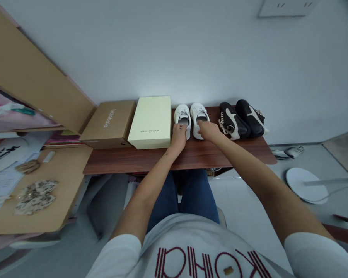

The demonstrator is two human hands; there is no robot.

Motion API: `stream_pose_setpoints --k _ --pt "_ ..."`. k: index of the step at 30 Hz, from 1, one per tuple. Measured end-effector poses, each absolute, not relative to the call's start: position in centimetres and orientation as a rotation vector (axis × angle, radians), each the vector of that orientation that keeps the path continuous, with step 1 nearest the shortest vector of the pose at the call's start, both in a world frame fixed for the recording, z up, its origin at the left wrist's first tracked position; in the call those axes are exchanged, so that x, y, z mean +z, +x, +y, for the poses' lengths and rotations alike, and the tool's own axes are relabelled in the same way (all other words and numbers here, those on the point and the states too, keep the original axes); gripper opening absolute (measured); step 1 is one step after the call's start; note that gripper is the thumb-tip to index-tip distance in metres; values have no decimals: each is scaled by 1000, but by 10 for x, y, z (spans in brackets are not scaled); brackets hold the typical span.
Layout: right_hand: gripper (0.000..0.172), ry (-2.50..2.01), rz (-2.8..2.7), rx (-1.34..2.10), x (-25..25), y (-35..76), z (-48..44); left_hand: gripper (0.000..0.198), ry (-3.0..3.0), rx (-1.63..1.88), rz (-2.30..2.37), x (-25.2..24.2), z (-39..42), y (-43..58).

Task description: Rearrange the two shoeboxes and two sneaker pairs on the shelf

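A pair of white shoes stands side by side on a dark wooden shelf, toes toward the wall. My left hand is closed at the heel of the left white shoe, fingers gripping its rear edge. At the heel of the right white shoe, my right hand grips the collar, fingertips inside the opening. Left of the shoes lies a pale yellow shoebox marked MEIZHIYUAN. To their right, a black shoe with cream trim leans against a second black shoe.
A brown cardboard shoebox sits at the shelf's left end, beside a wooden panel. A desk with scrunchies and papers stands at left. On the floor at right are a round white base and another shoe.
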State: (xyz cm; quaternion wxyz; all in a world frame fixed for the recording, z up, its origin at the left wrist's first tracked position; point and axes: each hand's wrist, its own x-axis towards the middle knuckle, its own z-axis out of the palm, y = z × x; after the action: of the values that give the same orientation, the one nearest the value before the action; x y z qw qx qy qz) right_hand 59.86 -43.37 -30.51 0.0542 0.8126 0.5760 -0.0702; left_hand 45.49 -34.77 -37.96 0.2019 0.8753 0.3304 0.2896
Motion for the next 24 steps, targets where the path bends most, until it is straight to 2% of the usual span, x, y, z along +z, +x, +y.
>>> stream_pose_setpoints --k 10,15,18,24 --pt "36 2443 1785 -221 -310 596 -430 29 2492 724 1002 -379 -350 454" --pt "41 2459 1792 -208 -310 598 -431 32 2541 692 1079 -377 -358 454" --pt "43 2469 1834 -202 -306 601 -433 35 2581 695 1114 -368 -366 455" --pt "36 2565 2000 -109 -294 613 -448 41 2639 720 1067 -342 -384 467"
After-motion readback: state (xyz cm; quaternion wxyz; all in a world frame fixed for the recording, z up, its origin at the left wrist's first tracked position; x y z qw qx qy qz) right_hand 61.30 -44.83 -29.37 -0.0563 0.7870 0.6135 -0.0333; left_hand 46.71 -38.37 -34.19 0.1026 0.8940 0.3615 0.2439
